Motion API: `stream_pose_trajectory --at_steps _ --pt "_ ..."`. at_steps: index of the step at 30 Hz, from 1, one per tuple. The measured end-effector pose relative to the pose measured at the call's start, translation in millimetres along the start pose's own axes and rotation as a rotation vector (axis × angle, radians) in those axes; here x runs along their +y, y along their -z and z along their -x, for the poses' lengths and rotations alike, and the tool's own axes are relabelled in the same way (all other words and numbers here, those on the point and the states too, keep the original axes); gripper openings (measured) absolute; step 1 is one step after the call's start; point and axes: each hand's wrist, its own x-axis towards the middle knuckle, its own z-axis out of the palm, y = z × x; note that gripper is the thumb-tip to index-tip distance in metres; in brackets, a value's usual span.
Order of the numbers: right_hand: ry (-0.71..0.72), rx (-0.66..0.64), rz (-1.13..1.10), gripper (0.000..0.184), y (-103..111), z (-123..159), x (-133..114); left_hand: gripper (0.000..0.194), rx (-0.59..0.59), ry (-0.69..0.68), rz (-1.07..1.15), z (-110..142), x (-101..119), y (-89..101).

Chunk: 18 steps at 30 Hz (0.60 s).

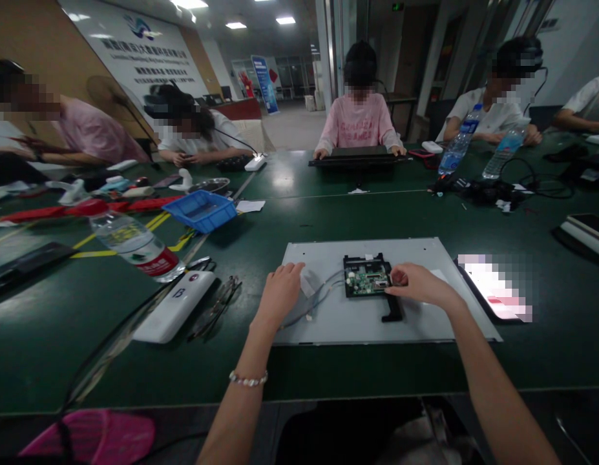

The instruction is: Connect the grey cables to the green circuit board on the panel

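A flat grey panel (pixel 357 329) lies on the table before me, with a green circuit board (pixel 369 279) in a black plastic frame (pixel 392 309) on it. My right hand (pixel 418 284) is at the board's right edge, thumb and forefinger closed around a small dark spot too small to name. Over the panel's left side, my left hand (pixel 283 287) has its fingers bent and together. Beside its fingertips is a translucent strip (pixel 309 282); whether they grip it is hidden. Grey cables (pixel 323 294) run from the board's left side toward that hand.
A lit phone (pixel 495 287) lies right of the panel. Left are glasses (pixel 216 307), a white power bank (pixel 176 309), a tilted water bottle (pixel 134 242) and a blue tray (pixel 202 210). Several people sit around the table; one opposite holds a dark screen (pixel 360 158).
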Motion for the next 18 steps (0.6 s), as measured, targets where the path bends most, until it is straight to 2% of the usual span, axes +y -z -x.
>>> stream_pose_trajectory --at_steps 6,14,18 --pt "-0.036 -0.061 -0.084 0.028 4.0 0.0 -0.4 0.035 -0.022 0.01 0.001 -1.8 2.1 3.3" --pt "-0.087 -0.054 -0.135 0.029 4.9 -0.6 -3.4 0.033 -0.014 0.059 0.059 -2.1 1.7 4.2" --pt "-0.121 -0.058 -0.144 0.038 6.0 1.0 -4.7 0.034 -0.022 0.063 0.043 -1.6 2.5 3.1"
